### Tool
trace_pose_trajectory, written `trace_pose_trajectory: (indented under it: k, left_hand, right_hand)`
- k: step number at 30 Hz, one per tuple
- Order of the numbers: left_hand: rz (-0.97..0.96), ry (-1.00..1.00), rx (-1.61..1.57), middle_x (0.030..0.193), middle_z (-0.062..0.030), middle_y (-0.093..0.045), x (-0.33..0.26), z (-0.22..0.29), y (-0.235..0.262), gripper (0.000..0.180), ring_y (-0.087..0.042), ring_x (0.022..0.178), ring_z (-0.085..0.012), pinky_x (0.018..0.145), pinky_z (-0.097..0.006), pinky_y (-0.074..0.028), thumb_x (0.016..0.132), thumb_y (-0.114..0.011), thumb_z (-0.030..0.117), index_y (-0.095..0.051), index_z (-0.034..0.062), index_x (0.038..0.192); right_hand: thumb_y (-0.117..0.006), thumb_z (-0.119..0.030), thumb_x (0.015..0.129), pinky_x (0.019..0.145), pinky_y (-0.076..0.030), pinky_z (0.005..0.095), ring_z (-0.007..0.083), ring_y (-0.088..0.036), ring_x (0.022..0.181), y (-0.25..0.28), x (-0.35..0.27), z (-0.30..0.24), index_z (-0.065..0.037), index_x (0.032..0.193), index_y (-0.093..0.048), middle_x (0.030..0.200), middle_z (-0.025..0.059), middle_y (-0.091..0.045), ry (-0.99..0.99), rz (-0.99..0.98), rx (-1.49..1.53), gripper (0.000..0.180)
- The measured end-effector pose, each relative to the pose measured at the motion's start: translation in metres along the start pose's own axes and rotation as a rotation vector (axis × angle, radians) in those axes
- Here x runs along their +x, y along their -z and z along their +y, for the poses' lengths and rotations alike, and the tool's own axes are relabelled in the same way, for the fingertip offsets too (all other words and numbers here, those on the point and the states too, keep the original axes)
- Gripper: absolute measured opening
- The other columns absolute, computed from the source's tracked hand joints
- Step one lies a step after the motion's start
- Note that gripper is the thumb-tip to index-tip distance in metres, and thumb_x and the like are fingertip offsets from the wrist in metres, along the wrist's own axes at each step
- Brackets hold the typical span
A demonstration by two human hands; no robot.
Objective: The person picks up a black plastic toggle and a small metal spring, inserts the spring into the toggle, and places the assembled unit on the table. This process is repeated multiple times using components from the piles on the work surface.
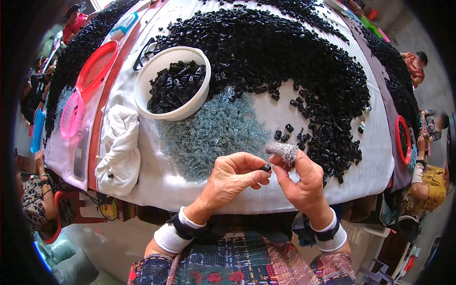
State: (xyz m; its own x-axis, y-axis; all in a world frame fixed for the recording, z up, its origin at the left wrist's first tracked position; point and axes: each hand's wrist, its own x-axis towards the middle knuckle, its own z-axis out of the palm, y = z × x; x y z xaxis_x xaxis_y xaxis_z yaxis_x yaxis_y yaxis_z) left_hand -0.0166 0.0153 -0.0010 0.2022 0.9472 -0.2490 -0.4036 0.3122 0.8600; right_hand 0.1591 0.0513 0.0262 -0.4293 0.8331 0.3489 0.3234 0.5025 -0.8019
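My left hand [221, 183] pinches a small black plastic part [266, 167] between thumb and forefinger, above the table's near edge. Just to its right is my right hand [306, 183], with a grey knitted finger cover [285, 151] on its forefinger. The right fingers are curled in toward the thumb; whatever they may hold is too small to make out. Beyond both hands lies a heap of small clear bluish coil springs [213, 133]. Loose black plastic parts [332, 142] are scattered past my right hand, joining a broad pile [266, 47] farther back.
A white bowl [142, 95] of black parts stands at the left, with glasses [145, 53] behind it. A bundled white cloth [118, 147] lies nearer. Red [114, 47] and pink [66, 114] baskets and a phone [79, 147] are on the left table. Other people sit at both sides.
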Motion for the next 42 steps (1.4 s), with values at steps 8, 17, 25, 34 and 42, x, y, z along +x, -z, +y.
trace_pose_trajectory:
  k: [8,17,25,34,42]
  left_hand:
    - [-0.021,0.012,-0.030,0.087,-0.0084,-0.068,0.002,-0.003,0.004,0.022,-0.065,0.080,-0.0124,0.067,-0.024,-0.053,0.083,-0.070,0.008,-0.063,-0.0021,0.101]
    - [0.011,0.026,-0.068,0.082,-0.0101,-0.068,0.001,-0.001,0.006,0.020,-0.065,0.073,-0.0140,0.067,-0.025,-0.053,0.081,-0.071,0.005,-0.063,-0.0028,0.098]
    - [0.046,-0.042,-0.023,0.084,-0.0098,-0.069,-0.002,-0.003,0.009,0.019,-0.065,0.075,-0.0131,0.067,-0.025,-0.053,0.081,-0.071,0.005,-0.064,-0.0023,0.098]
    - [0.035,-0.011,-0.046,0.083,-0.0102,-0.069,-0.002,-0.003,0.008,0.020,-0.065,0.074,-0.0133,0.068,-0.025,-0.053,0.080,-0.071,0.004,-0.064,-0.0027,0.098]
    - [0.035,-0.028,-0.030,0.083,-0.0098,-0.069,-0.002,-0.008,0.009,0.021,-0.064,0.073,-0.0125,0.067,-0.024,-0.053,0.080,-0.072,0.005,-0.064,-0.0028,0.098]
  right_hand:
    - [-0.065,0.011,0.071,0.065,-0.050,0.0350,0.0293,-0.061,0.075,-0.006,0.004,0.003,0.003,0.102,-0.062,0.088,0.0152,-0.062,0.156,0.059,-0.077,0.032]
    - [-0.066,0.011,0.070,0.063,-0.049,0.0363,0.0303,-0.059,0.073,-0.011,0.003,0.001,0.004,0.095,-0.061,0.082,0.0148,-0.060,0.067,0.042,-0.046,0.027]
    - [-0.066,0.011,0.070,0.060,-0.050,0.0348,0.0308,-0.061,0.069,-0.013,0.003,0.000,0.004,0.095,-0.061,0.082,0.0140,-0.061,0.237,0.049,-0.235,0.027]
    - [-0.067,0.011,0.069,0.059,-0.048,0.0370,0.0323,-0.058,0.069,-0.015,-0.001,0.002,0.004,0.092,-0.060,0.081,0.0169,-0.059,0.211,0.067,-0.154,0.025]
    - [-0.065,0.013,0.072,0.062,-0.051,0.0309,0.0269,-0.064,0.073,-0.013,0.001,-0.003,0.004,0.098,-0.062,0.085,0.0143,-0.062,0.246,0.013,-0.326,0.027]
